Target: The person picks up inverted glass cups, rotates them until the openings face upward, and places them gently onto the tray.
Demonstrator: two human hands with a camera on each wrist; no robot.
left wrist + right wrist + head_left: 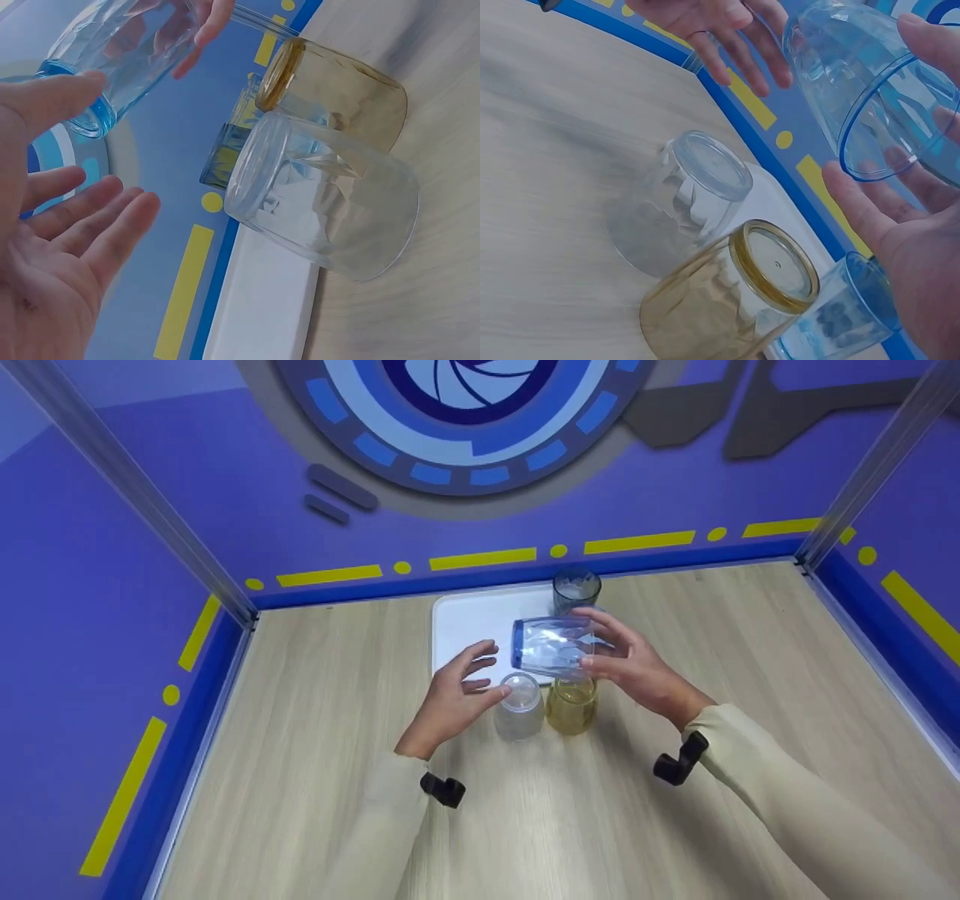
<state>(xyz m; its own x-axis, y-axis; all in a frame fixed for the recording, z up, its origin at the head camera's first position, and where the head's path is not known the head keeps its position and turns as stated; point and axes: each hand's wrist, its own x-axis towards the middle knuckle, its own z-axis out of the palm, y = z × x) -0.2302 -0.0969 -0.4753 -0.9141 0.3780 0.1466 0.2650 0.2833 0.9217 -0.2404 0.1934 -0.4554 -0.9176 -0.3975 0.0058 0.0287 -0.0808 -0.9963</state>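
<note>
A person's right hand (637, 667) holds a blue glass (551, 645) sideways above a clear glass (520, 706) and yellow glass (571, 705), left hand (454, 697) open nearby; the smooth, likely slippery, breakable glass seems best gripped around its sides.

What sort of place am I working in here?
Probably a staged recording booth, not a kitchen: printed purple wall panels with yellow dashes, metal corner posts, a pale wood-grain tabletop bearing glass tumblers.

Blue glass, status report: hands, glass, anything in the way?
Right hand holds blue glass sideways in the air. Left hand open, beside it. Clear glass and yellow glass stand upside down below.
</note>
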